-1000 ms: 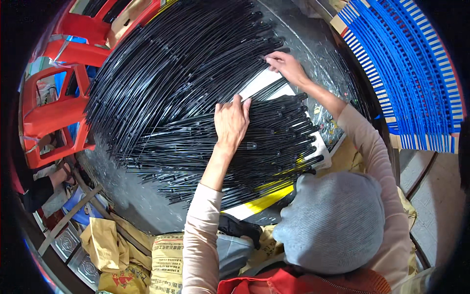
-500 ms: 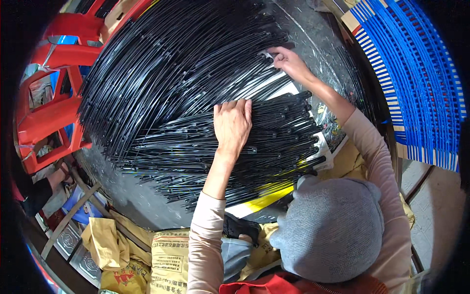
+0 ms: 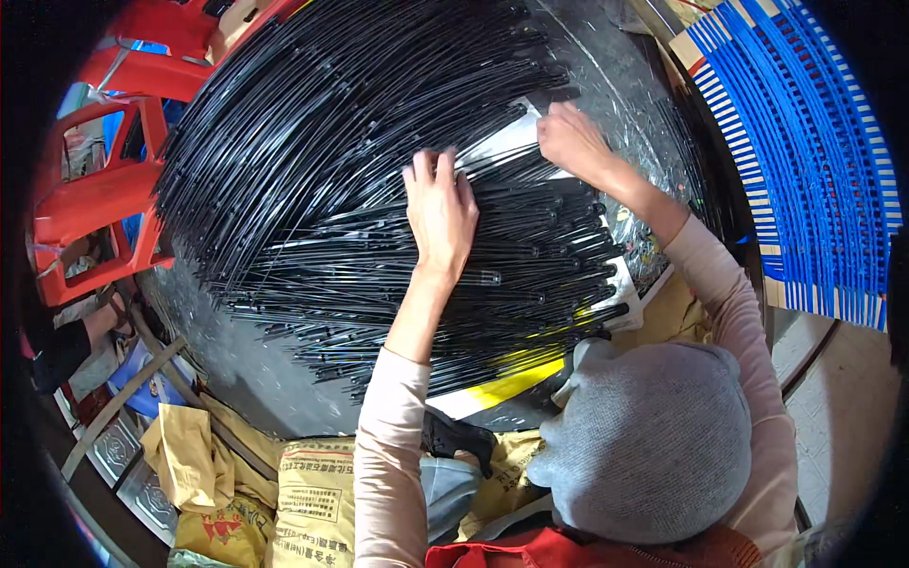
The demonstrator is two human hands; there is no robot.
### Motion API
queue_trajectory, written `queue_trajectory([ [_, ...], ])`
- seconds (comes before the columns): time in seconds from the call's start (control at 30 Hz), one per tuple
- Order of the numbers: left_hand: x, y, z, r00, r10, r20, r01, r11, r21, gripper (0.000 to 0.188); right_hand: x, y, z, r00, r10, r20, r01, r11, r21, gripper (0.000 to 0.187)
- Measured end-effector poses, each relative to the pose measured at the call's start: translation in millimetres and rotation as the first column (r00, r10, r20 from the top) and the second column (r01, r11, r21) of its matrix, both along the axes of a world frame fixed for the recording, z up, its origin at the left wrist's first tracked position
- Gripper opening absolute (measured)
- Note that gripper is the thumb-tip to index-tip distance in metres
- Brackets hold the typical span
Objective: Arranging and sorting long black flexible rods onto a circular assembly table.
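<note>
Long black cable ties (image 3: 312,133) lie heaped in a broad fan before me, with a second layer of cable ties (image 3: 530,246) nearer to me, their heads toward the right. My right hand (image 3: 573,142) is closed around the head ends of a few ties at the far right of the heap, above a white sheet (image 3: 507,142). Over the middle of the heap is my left hand (image 3: 440,218), its bent fingers apart and their tips close to the ties. Whether those tips touch any tie is hard to see.
Red plastic stools (image 3: 104,199) stand at the left. Blue strips hang over a slatted rack (image 3: 805,161) at the right. Yellowish sacks (image 3: 317,492) lie along the near edge. A grey knit cap (image 3: 653,445) covers the lower right. Yellow tape (image 3: 521,383) shows under the ties.
My right hand has moved slightly right and nearer, closing from a pinch into a fist on ties. My left hand has lifted and shifted a little away, its fingers spreading.
</note>
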State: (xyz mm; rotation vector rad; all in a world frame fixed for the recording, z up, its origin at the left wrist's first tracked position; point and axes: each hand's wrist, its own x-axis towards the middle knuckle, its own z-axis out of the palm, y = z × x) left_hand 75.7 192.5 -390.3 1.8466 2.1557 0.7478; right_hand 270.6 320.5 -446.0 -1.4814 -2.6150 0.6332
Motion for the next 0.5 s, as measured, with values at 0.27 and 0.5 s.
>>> queue_trajectory([
  [0.27,-2,3,-20,0.973,-0.040,-0.226,0.022,0.996,-0.081,0.034,1,7,-6,0.831,-0.405,-0.382,0.268,0.892,-0.363,0.026],
  [0.5,-5,0,-19,0.985,-0.033,-0.168,0.007,0.988,-0.151,0.030,-14,13,-9,0.916,-0.252,-0.311,0.201,0.962,-0.185,0.038],
])
